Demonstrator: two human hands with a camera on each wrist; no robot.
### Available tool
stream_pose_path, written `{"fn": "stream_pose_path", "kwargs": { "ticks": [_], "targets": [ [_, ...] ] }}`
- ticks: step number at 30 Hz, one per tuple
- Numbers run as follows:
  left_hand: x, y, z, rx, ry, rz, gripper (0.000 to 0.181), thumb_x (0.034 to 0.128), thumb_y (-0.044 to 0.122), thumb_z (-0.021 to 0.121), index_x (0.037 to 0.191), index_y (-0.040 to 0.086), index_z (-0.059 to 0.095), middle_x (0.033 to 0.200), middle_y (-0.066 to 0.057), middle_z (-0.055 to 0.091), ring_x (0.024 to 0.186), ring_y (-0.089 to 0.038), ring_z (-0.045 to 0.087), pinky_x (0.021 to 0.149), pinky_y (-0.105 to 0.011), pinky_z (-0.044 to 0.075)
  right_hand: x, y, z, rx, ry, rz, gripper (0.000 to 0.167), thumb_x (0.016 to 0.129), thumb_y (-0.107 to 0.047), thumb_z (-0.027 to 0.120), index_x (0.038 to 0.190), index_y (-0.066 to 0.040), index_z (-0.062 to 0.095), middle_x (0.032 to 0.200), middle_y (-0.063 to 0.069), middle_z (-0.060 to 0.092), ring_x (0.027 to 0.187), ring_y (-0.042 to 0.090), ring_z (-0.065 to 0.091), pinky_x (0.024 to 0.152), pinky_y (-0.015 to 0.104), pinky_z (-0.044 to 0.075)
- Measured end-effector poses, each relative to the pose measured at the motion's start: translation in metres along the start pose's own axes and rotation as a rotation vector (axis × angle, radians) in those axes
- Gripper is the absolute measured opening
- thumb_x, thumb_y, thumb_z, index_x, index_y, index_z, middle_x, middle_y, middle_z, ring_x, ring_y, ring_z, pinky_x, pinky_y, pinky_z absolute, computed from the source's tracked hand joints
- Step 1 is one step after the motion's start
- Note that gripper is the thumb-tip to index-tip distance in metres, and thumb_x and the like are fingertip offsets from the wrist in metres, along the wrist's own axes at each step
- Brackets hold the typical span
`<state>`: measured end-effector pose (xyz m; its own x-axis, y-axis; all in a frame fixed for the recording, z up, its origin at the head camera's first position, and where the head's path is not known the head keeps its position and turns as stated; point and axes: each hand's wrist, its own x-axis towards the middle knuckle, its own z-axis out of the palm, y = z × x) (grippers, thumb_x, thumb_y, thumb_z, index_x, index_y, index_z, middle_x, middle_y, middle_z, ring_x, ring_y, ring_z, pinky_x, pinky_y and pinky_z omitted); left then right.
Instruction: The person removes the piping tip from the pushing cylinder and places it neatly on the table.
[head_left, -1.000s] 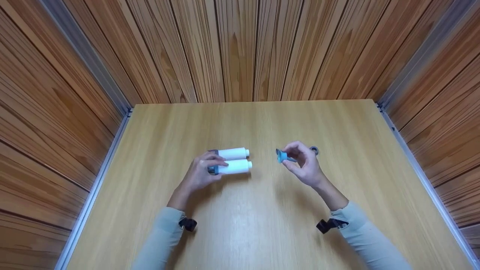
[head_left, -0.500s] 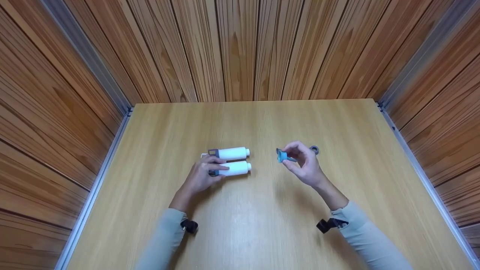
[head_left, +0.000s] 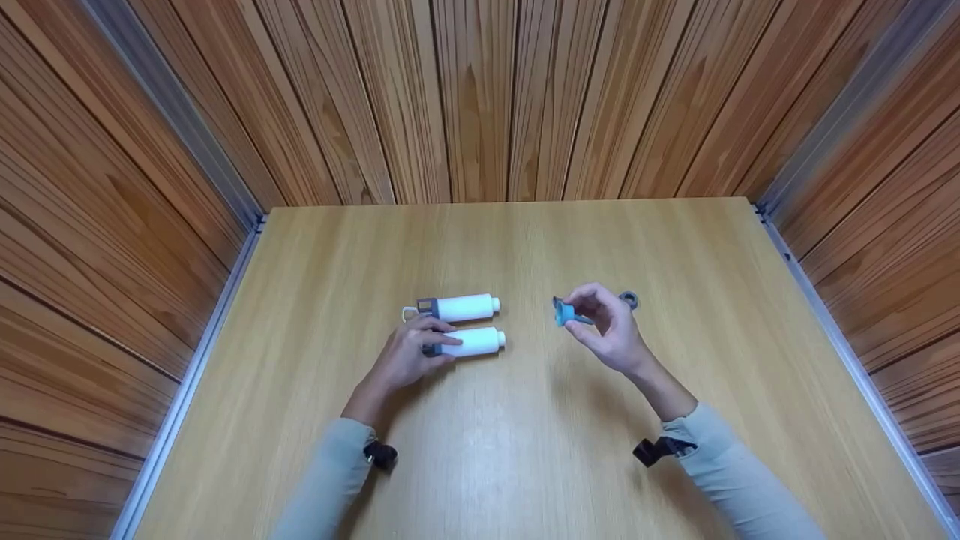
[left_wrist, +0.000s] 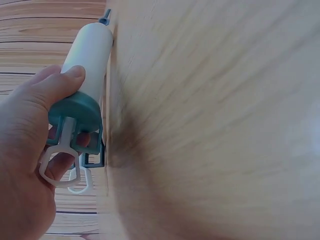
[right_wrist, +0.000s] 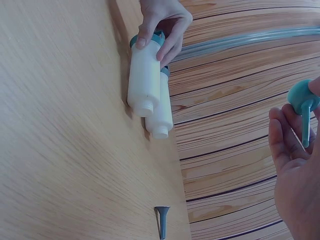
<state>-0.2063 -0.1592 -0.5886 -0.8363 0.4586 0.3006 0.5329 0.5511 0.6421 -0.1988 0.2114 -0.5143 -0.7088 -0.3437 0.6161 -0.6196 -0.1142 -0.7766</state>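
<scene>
My left hand [head_left: 406, 351] grips the teal collar end of the nearer white plunger syringe [head_left: 475, 342], thumb and fingers around it. A white ring handle [left_wrist: 60, 167] sticks out behind that collar in the left wrist view. Just beyond lies a second white syringe [head_left: 465, 307] of the same kind, side by side with the first and apart from it. Both bare necks point right. Over to the right, my right hand [head_left: 613, 330] pinches a teal funnel-shaped nozzle [head_left: 564, 313] between thumb and fingers, its thin spout [right_wrist: 305, 127] showing in the right wrist view.
Another dark teal nozzle [head_left: 628, 300] is on the wooden table [head_left: 480, 450] behind my right hand, standing on the tabletop in the right wrist view [right_wrist: 162, 220]. Wood-panelled walls [head_left: 480, 105] and grey metal rails [head_left: 191, 345] enclose the table.
My left hand has let the farther syringe come into full view and shifted slightly toward me with the nearer one, widening the gap between them. My right hand stays still with its nozzle.
</scene>
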Motion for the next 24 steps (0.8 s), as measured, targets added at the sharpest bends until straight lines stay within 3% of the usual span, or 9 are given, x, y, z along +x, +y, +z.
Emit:
{"fn": "stream_pose_path", "kwargs": {
  "ticks": [2, 4, 11, 24],
  "targets": [
    [0.000, 0.001, 0.000, 0.004, -0.015, -0.013, 0.027, 0.0954, 0.013, 0.091, 0.122, 0.018, 0.089, 0.135, -0.010, 0.079, 0.134, -0.034, 0.072, 0.116, -0.054, 0.061, 0.000, 0.001, 0.000, -0.003, -0.001, -0.002, 0.033, 0.088, 0.030, 0.059, 0.120, 0.025, 0.054, 0.116, -0.012, 0.070, 0.103, 0.001, 0.070, 0.096, 0.016, 0.062],
    [0.000, 0.010, -0.004, 0.018, -0.033, -0.048, 0.028, 0.0950, 0.010, 0.091, 0.122, 0.016, 0.089, 0.135, -0.012, 0.079, 0.135, -0.037, 0.072, 0.116, -0.058, 0.060, 0.000, 0.001, 0.000, -0.004, -0.002, -0.002, 0.033, 0.088, 0.030, 0.060, 0.120, 0.025, 0.053, 0.116, -0.012, 0.070, 0.104, 0.001, 0.070, 0.096, 0.016, 0.061],
    [-0.001, 0.011, -0.004, 0.025, -0.042, -0.055, 0.028, 0.0958, 0.009, 0.090, 0.123, 0.015, 0.088, 0.137, -0.013, 0.078, 0.138, -0.037, 0.071, 0.120, -0.057, 0.058, -0.001, 0.000, 0.001, -0.001, 0.003, 0.009, 0.033, 0.088, 0.030, 0.060, 0.120, 0.025, 0.053, 0.116, -0.012, 0.070, 0.104, 0.000, 0.070, 0.095, 0.015, 0.061],
    [-0.002, 0.011, -0.004, 0.015, 0.000, 0.007, 0.031, 0.0904, 0.008, 0.095, 0.120, 0.010, 0.087, 0.136, -0.013, 0.081, 0.135, -0.037, 0.074, 0.115, -0.055, 0.062, -0.003, -0.003, 0.001, -0.006, 0.014, 0.035, 0.030, 0.090, 0.028, 0.060, 0.119, 0.025, 0.054, 0.115, -0.012, 0.071, 0.105, 0.000, 0.070, 0.095, 0.017, 0.061]
  ]
}}
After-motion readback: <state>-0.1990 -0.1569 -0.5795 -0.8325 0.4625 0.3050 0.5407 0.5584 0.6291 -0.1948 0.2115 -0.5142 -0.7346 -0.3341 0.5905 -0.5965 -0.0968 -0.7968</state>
